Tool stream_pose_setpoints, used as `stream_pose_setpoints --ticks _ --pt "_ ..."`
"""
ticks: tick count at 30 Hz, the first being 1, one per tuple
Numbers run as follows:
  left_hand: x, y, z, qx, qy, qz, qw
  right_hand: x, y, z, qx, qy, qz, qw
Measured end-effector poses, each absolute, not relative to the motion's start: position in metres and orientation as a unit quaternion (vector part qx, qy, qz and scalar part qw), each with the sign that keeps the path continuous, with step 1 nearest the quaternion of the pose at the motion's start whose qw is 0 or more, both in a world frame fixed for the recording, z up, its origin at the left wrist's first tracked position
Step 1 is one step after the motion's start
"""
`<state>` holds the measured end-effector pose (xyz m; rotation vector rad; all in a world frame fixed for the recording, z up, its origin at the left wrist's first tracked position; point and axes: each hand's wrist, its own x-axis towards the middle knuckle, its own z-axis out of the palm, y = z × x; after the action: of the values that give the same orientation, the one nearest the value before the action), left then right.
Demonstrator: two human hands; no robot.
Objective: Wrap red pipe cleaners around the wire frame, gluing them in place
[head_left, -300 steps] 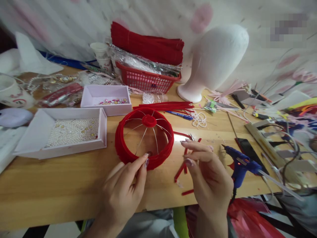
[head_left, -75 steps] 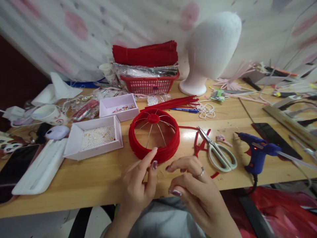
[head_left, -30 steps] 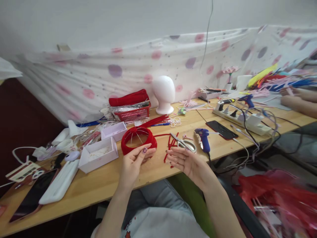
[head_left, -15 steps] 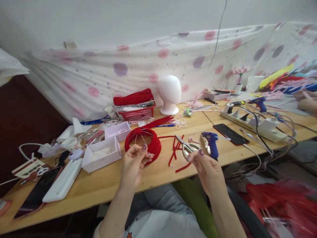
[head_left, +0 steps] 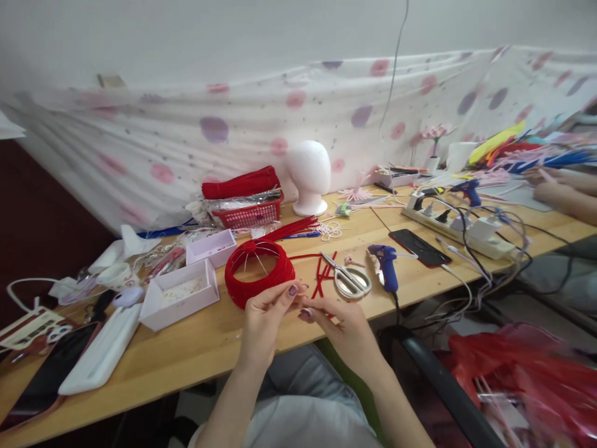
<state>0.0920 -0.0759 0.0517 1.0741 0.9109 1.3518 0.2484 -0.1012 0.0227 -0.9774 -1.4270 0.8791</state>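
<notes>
My left hand (head_left: 265,320) and my right hand (head_left: 347,330) meet in front of me above the table's near edge. Both are closed in a pinch with fingertips almost touching; whatever they hold is too small to make out. Just beyond my left hand lies a round red fuzzy-wrapped frame (head_left: 237,291) with thin white wires across its opening. Scissors (head_left: 347,280) with pale handles rest beyond my right hand. Short red fuzzy strips (head_left: 318,285) lie between frame and scissors. A blue glue gun (head_left: 386,269) stands to their right.
White boxes (head_left: 156,306), one with small beads, stand left. Behind are a red basket (head_left: 249,216) and a white foam head (head_left: 310,174). Rightward lie a black phone (head_left: 420,247) and a cabled power strip (head_left: 457,227). Another person's hand (head_left: 555,193) is at far right.
My two hands have come together from well apart, my right hand moving left off the scissors. The view has shifted slightly, moving the table's things left in the picture.
</notes>
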Motion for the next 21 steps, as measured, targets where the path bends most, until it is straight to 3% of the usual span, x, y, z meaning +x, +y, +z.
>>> stream_pose_setpoints --ticks 6,12,17,21 --pt "0.117 -0.064 0.035 0.539 0.378 0.556 0.507 0.278 -0.120 0.028 -0.407 -0.539 0.429 0.600" --pt "0.161 -0.062 0.036 0.647 0.337 0.433 0.529 0.311 -0.140 0.042 -0.393 -0.493 0.450 0.632" --pt "0.103 -0.068 0.053 0.671 0.386 0.402 0.489 0.337 -0.124 0.052 -0.436 -0.340 0.367 0.748" --pt "0.071 -0.065 0.070 0.638 0.409 0.464 0.459 0.322 -0.103 0.048 -0.428 -0.289 0.406 0.754"
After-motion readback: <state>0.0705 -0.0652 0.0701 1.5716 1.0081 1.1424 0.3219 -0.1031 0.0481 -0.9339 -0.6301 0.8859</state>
